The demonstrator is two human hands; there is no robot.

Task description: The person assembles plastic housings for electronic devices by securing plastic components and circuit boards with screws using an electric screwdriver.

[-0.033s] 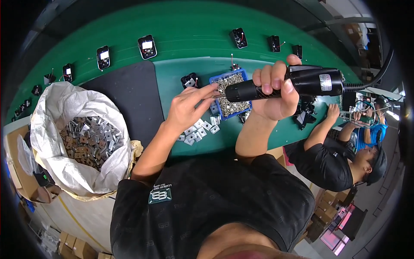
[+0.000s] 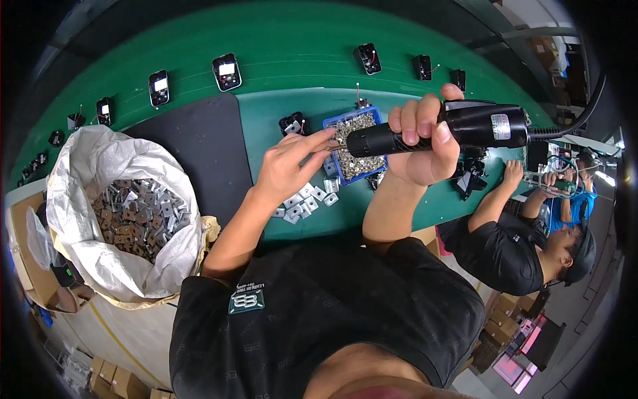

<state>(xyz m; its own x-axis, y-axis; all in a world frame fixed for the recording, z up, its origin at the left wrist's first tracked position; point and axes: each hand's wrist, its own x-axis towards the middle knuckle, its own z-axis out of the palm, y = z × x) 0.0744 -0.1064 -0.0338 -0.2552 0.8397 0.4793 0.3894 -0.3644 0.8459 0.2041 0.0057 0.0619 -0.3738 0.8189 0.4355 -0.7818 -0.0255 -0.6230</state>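
Note:
My right hand (image 2: 428, 149) is wrapped round a black electric screwdriver (image 2: 478, 126), held level with its bit pointing left. My left hand (image 2: 292, 158) is closed in a pinch at the tip of the bit (image 2: 337, 147). Whatever small piece sits between those fingertips is too small to make out. Just below the tool stands a blue tray (image 2: 357, 178) full of small silver screws (image 2: 359, 166). Silver square metal plates with holes (image 2: 307, 201) lie loose beside my left forearm. A black housing (image 2: 292, 124) rests beyond my left fingers.
A white sack (image 2: 126, 266) of metal plates (image 2: 143, 216) stands at the left, next to a black mat (image 2: 206, 146). Several black housings (image 2: 227, 72) line the green belt (image 2: 299, 53). The tool's cable (image 2: 588, 116) runs right, near a seated co-worker (image 2: 512, 246).

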